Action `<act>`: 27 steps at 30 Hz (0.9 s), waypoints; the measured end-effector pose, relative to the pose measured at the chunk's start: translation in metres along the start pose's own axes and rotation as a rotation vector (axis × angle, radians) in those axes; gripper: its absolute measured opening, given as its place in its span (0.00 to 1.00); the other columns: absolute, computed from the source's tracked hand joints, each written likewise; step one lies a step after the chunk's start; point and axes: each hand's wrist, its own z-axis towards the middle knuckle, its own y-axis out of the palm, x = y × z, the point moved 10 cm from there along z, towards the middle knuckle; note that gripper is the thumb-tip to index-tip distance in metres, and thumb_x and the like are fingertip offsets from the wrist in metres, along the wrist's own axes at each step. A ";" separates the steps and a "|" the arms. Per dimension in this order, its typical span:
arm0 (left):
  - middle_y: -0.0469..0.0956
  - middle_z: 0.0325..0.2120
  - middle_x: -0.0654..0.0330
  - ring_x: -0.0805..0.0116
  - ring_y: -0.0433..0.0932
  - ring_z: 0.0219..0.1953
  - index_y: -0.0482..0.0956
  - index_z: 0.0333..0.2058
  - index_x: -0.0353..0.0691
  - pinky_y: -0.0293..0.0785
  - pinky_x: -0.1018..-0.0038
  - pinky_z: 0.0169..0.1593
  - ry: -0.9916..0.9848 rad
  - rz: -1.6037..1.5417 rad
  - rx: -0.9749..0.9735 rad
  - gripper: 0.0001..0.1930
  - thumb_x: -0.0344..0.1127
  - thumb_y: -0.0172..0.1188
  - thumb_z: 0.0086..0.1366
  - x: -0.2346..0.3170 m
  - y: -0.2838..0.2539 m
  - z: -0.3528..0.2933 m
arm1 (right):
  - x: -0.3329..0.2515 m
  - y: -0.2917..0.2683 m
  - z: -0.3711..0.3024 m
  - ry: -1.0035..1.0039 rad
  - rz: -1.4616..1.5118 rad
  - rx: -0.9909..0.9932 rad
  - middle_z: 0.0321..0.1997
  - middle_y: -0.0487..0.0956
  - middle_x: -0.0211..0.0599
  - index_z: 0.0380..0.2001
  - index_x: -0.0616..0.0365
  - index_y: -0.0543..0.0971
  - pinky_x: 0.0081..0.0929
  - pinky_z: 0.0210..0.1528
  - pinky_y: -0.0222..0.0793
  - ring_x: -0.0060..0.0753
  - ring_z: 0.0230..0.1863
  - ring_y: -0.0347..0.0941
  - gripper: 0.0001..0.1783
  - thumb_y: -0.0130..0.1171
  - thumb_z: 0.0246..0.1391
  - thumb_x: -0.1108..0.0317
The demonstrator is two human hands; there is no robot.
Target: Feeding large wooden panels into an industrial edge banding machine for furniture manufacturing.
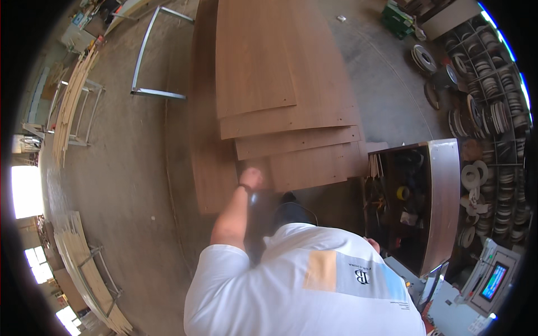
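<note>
Brown wood-grain boards lie in a staggered stack, with a top board [255, 56] and a lower board [314, 165] nearest me. Small dark holes show along their near edges. My left hand [252, 178] is by the left near corner of the lower board, with a dark band at its wrist. Motion smears its fingers, so whether it grips or only touches the board is unclear. Of my right hand [372, 245] just a bit of skin shows past my white shirt, beside a dark open cabinet; its fingers are hidden.
Another long brown board [210, 168] lies under the stack's left side. At right stands the open cabinet [443, 201] with a yellow tape roll [402, 193] inside. Beyond are racks of coiled edging rolls [485, 117] and a machine screen [493, 281]. A metal frame [143, 53] stands at far left.
</note>
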 end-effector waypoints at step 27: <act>0.74 0.16 0.62 0.73 0.65 0.12 0.79 0.27 0.34 0.58 0.74 0.17 -0.059 -0.098 0.343 0.22 0.52 0.66 0.60 0.132 -0.234 0.223 | -0.148 0.011 -0.060 0.359 0.071 -0.067 0.23 0.77 0.29 0.33 0.59 0.79 0.21 0.24 0.66 0.21 0.21 0.70 0.08 0.59 0.60 0.65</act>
